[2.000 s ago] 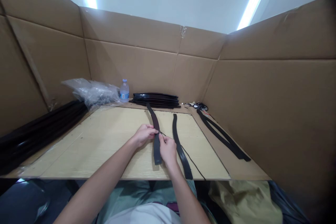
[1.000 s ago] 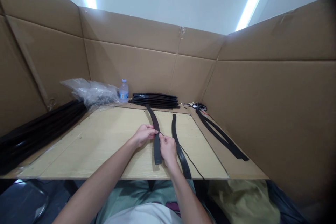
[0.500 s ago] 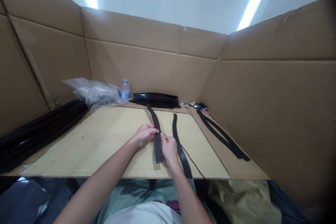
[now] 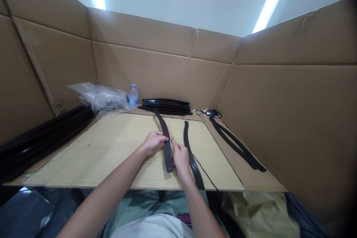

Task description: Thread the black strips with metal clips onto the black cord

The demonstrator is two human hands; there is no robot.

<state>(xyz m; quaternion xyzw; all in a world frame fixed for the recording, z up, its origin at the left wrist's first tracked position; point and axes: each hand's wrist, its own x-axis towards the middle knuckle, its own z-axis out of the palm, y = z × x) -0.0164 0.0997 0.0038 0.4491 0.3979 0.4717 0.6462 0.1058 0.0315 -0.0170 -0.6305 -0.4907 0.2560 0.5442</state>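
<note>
My left hand (image 4: 155, 142) pinches the edge of a long flat black strip (image 4: 168, 156), thumb on its top face, about midway along it. The strip runs lengthwise away from me and its far end bends left. Just right of it, my right hand (image 4: 181, 156) is closed on a small slim tool (image 4: 172, 140). Only the narrow tip shows past the fingers, a little apart from the strip; its exact kind is too small to tell. A second black strip (image 4: 188, 141) lies beside my right hand, partly behind the wrist.
A thin black cord (image 4: 206, 174) crosses the pale board (image 4: 111, 148) to its front edge. Two black strips (image 4: 237, 143) lie at the right. Stacked black strips (image 4: 166, 106), a water bottle (image 4: 133, 96), a plastic bag (image 4: 104, 98) and tangled wires (image 4: 212, 113) stand along the cardboard wall (image 4: 139, 67).
My right hand has drawn slightly back from the strip, so the tool's tip now shows apart from it. The left hand keeps its pinch.
</note>
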